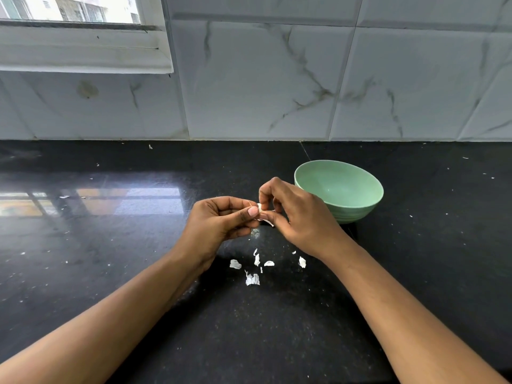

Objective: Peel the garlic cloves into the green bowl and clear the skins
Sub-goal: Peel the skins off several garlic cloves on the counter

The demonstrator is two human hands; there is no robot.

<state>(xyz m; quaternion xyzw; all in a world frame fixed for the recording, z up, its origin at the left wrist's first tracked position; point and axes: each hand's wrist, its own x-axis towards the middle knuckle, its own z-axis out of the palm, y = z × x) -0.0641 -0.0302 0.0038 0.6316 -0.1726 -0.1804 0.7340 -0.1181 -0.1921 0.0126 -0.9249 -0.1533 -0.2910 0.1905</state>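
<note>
Both hands meet over the black counter, just left of the green bowl (339,187). My left hand (219,221) pinches a small white garlic clove (260,207) between thumb and fingers. My right hand (296,214) pinches the same clove from the right, and a strip of skin (268,222) hangs below the fingers. Most of the clove is hidden by the fingertips. Several white skin scraps (252,279) lie on the counter below the hands. The bowl's visible inside looks empty.
The black stone counter (110,245) runs to a marble-tiled wall (277,79) at the back. A window sill (83,51) sits at upper left. Tiny skin flecks are scattered across the counter.
</note>
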